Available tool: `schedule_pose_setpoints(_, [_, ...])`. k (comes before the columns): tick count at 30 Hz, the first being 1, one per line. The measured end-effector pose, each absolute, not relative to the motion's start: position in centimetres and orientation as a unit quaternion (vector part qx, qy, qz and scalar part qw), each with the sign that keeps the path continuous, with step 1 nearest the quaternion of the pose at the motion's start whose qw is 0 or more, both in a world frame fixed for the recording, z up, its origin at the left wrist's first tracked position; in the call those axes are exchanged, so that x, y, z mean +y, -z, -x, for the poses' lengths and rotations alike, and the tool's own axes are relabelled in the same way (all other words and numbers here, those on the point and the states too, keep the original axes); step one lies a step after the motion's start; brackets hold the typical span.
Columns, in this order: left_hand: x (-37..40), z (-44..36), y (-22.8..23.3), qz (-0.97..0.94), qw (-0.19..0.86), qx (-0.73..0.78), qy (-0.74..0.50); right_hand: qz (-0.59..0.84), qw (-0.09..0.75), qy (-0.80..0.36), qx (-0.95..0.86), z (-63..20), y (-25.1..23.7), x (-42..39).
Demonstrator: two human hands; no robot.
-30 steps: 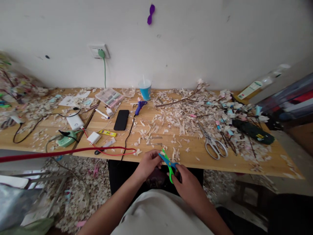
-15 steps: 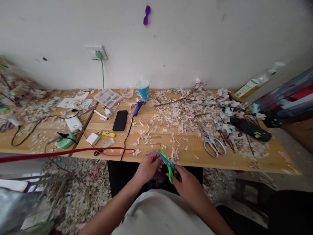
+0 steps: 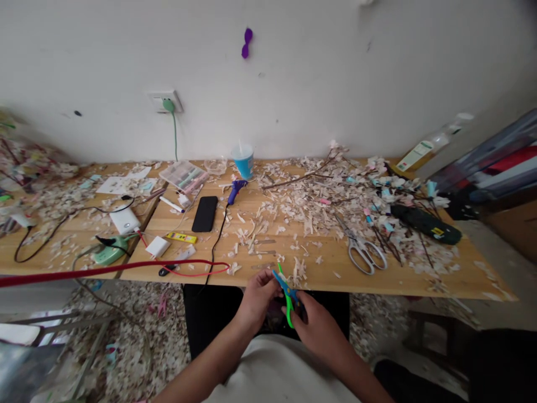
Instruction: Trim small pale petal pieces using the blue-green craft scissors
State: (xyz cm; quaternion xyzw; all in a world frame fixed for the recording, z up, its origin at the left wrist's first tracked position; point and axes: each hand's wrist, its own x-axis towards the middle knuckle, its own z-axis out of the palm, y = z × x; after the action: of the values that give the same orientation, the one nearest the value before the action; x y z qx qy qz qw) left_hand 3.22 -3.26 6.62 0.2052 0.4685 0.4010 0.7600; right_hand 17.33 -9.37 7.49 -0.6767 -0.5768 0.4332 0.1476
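Note:
My right hand (image 3: 312, 319) is closed around the handles of blue and green scissors (image 3: 287, 292), whose blades point up and left, slightly parted. Just left of the blade tips, my left hand (image 3: 259, 296) is pinched; whatever lies between its fingers is too small to make out. Both hands are above my lap at the table's front edge. Pale shavings (image 3: 298, 271) lie on the wood just beyond the scissors. Farther right rests a second pair of scissors (image 3: 364, 252) with white-grey handles.
Heaped petals and scraps (image 3: 293, 207) cover the right of the wooden table (image 3: 319, 284). A glue gun (image 3: 237, 191), phone (image 3: 205, 214), blue cup (image 3: 243, 161) and yellow-labelled tool (image 3: 181, 237) lie left of centre. A red cable (image 3: 104, 268) crosses the front left. Branches and a dark green object (image 3: 425, 224) lie right.
The scissors' blades are closer together or turned slightly more upright, still at my left fingertips. The whole view has tipped a little upward, so the table sits lower.

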Motion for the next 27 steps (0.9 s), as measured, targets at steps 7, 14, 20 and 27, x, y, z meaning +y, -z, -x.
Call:
schedule_pose_setpoints(7, [-3.0,-3.1,-5.5,-0.257,0.750,0.461,-0.399,0.672,0.170,-0.437,-0.573,-16.9,-7.6,-9.5])
schedule_pose_setpoints(14, [-2.9,-3.0,-5.8,-0.281,0.735,0.487,-0.379,0.675,0.183,-0.419,-0.580,-16.5,-7.4,-9.6])
schedule_pose_setpoints(20, [-2.9,-3.1,-6.7,-0.292,0.727,0.498,-0.370,0.680,0.172,-0.406,-0.586,-16.6,-7.4,-9.6])
schedule_pose_setpoints(27, [-2.4,-2.6,-6.8,-0.316,0.732,0.489,-0.352,0.674,0.171,-0.397,-0.599,-16.5,-7.9,-9.2])
